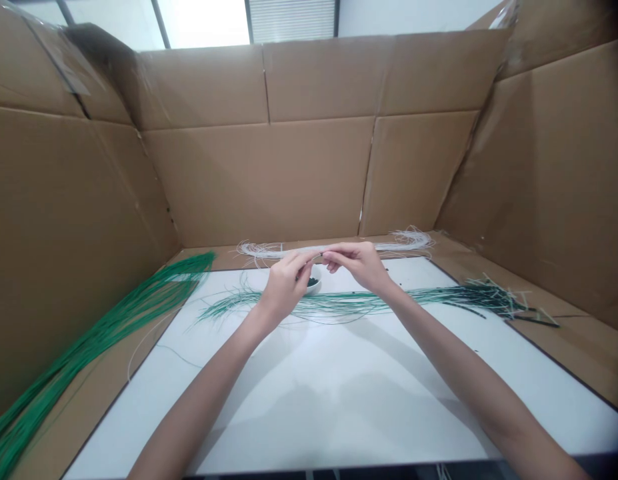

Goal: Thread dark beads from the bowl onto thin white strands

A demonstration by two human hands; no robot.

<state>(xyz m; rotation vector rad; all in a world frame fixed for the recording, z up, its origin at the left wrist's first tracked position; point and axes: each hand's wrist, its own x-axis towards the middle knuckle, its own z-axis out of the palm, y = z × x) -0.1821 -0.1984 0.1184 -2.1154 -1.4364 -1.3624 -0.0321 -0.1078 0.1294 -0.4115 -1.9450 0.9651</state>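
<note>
My left hand [287, 283] and my right hand [357, 261] meet fingertip to fingertip above a small white bowl [313, 285] of dark bits. Both pinch something thin where they meet, too small to make out. Just below the hands a long bundle of green wires [369, 303] lies across the white board [339, 393]. Behind the hands a bundle of white wires [389, 244] lies along the back.
A thick sheaf of green wires [96, 337] runs down the left side onto the cardboard. Cut wire ends [509, 298] lie at the right. Tall cardboard walls [269, 167] enclose the workspace on three sides.
</note>
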